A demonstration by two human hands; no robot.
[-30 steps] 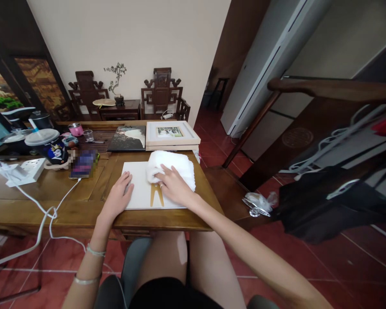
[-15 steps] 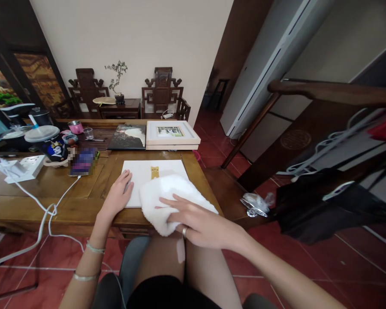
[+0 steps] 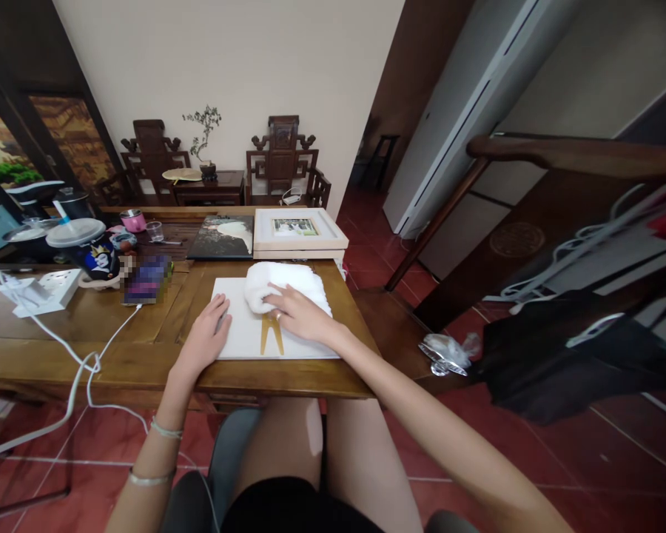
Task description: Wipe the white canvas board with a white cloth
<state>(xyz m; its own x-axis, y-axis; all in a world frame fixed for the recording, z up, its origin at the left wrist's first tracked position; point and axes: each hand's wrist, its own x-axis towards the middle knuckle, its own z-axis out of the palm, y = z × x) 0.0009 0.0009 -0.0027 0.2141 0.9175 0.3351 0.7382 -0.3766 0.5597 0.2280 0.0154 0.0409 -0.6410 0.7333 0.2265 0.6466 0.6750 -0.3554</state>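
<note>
One white power strip (image 3: 55, 290), angular and smooth, is set at the left of a polished wooden table (image 3: 169, 355), with a white cable (image 3: 69, 352) looped in a loose knot before it. A dark tumbler (image 3: 97, 259) is topped by a domed, translucent lid, and beside it a flat, pixelated device (image 3: 146, 280) is laid, plugged into a thin white cord. The left hand (image 3: 206, 337) is laid flat, fingers lightly spread and gripping nothing, over the left edge of a smooth white board (image 3: 237, 333). Behind, a dark glossy panel (image 3: 216, 238) with a pale, wing-like shape is placed. On the board, two tapering golden legs (image 3: 271, 340) are left exposed below a thick, fluffy white towel (image 3: 288, 277). The towel, folded into a rounded bundle, is spread over the board's upper right and held by the curled fingers of the right hand (image 3: 303, 317). A pale-edged picture frame (image 3: 297, 229) is positioned just beyond. Farther right, crinkled clear plastic (image 3: 444, 352) is seen near draped black fabric (image 3: 560, 370).
</note>
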